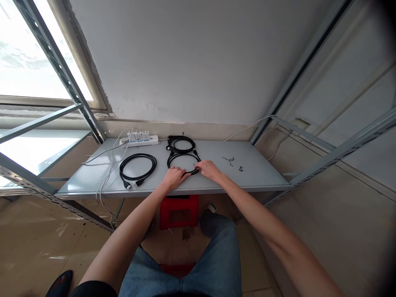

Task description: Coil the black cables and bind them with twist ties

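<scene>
A coiled black cable (168, 161) lies near the front middle of the grey shelf, with its plug ends at the top of the ring. My left hand (175, 178) is closed on the near edge of this coil. At its right side, the fingers of my right hand (208, 169) are pinched together on what looks like a thin black twist tie against the cable. Just behind lies another black cable coil (182, 138) with a tie end sticking up. A third cable coil (137, 156) rests to the left, connectors toward me. Loose black twist ties (232, 159) are scattered on the right.
The metal shelf (266, 175) is framed by slotted uprights on both sides. A white power strip (140, 140) with plugged-in adapters sits at the back left, its white cords (107, 177) hanging over the front edge. Below stands a red stool (179, 218).
</scene>
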### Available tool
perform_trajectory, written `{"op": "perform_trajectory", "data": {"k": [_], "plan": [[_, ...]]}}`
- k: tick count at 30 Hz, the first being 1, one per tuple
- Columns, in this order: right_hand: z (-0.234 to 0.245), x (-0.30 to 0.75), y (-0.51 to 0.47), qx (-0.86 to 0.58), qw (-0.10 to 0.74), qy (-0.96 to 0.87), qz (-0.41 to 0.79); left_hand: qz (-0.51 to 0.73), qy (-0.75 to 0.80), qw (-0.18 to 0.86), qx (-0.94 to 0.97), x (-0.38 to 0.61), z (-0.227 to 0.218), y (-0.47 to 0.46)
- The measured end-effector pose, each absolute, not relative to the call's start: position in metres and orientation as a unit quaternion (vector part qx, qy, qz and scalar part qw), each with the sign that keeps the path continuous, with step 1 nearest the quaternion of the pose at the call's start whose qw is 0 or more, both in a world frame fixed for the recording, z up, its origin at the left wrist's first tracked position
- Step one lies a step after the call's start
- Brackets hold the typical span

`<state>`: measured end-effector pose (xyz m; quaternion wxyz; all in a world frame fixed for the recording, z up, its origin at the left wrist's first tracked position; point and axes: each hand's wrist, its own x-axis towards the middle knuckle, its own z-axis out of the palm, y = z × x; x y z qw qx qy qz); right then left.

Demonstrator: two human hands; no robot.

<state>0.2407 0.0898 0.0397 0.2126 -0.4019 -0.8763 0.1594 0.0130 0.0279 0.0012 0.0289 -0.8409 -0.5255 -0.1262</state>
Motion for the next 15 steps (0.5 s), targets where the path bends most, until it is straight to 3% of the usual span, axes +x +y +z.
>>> {"op": "perform_trajectory", "data": {"k": [6, 11, 15], "plan": [[0.059, 0.266, 0.089, -0.463, 0.310, -0.780, 0.284, -0.124, -0.523, 0.031, -0.843, 0.014, 0.002, 0.028], [0.058, 0.246, 0.089, -0.474, 0.273, -0.790, 0.278, -0.127, -0.526, 0.034, -0.841, 0.014, 0.002, 0.028], [0.058, 0.220, 0.094, -0.454, 0.265, -0.758, 0.386, -0.127, -0.525, 0.038, -0.840, 0.014, 0.002, 0.028]]}}
